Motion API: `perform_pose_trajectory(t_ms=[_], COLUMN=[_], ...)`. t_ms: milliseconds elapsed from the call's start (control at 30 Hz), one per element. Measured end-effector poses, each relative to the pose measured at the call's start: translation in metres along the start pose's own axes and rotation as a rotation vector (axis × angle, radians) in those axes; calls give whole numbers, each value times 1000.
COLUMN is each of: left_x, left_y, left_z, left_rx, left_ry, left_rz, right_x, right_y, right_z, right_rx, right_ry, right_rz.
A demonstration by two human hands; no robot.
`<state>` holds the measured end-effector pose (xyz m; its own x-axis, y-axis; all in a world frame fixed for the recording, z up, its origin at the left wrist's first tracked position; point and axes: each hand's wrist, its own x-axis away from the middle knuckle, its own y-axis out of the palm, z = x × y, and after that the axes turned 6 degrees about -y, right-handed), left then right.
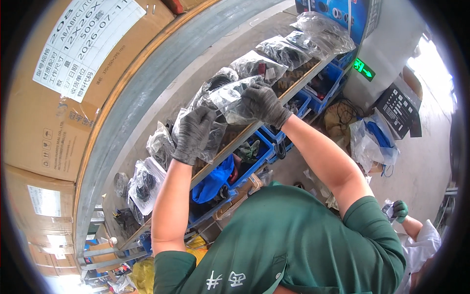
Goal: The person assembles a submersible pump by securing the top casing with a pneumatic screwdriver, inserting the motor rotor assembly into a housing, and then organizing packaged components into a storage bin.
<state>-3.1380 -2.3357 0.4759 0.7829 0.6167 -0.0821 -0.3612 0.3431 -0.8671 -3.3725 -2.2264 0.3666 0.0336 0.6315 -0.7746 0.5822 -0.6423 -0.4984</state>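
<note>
Both my hands wear dark grey gloves. A clear plastic bag (234, 96) is stretched between them, above a shelf. The fingers of my left hand (195, 133) are closed on its near left side. My right hand (265, 104) pinches the bag's right side. What lies inside it is hard to make out. Just behind, on the shelf, another clear bag (223, 78) holds black rings. More clear bags lie in a row along the shelf, one with a dark red piece (262, 68) in it, others with black parts (284, 51).
Blue bins (267, 153) with mixed items stand below the shelf. Labelled cardboard boxes (73, 127) rise at the left behind a grey metal beam (128, 88). A black box (397, 109) and a clear bag (364, 139) lie at right. A co-worker's green-gloved hand (400, 210) shows lower right.
</note>
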Motion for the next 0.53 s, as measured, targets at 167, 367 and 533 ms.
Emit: perform_pose_trajectory(t_ms=[167,367,533], left_x=[-23,-59,-68], left_y=[33,39,34], left_z=[17,41,51], left_rx=[277,281,-6], left_ry=[-8,35,47], left_rz=[93,51,-86], right_x=[9,8,10], right_y=[10,3,-1], right_z=[3,-5,-10], right_rx=[-526,-576,-809], right_ry=[342,407,468], right_rz=[235,227,280])
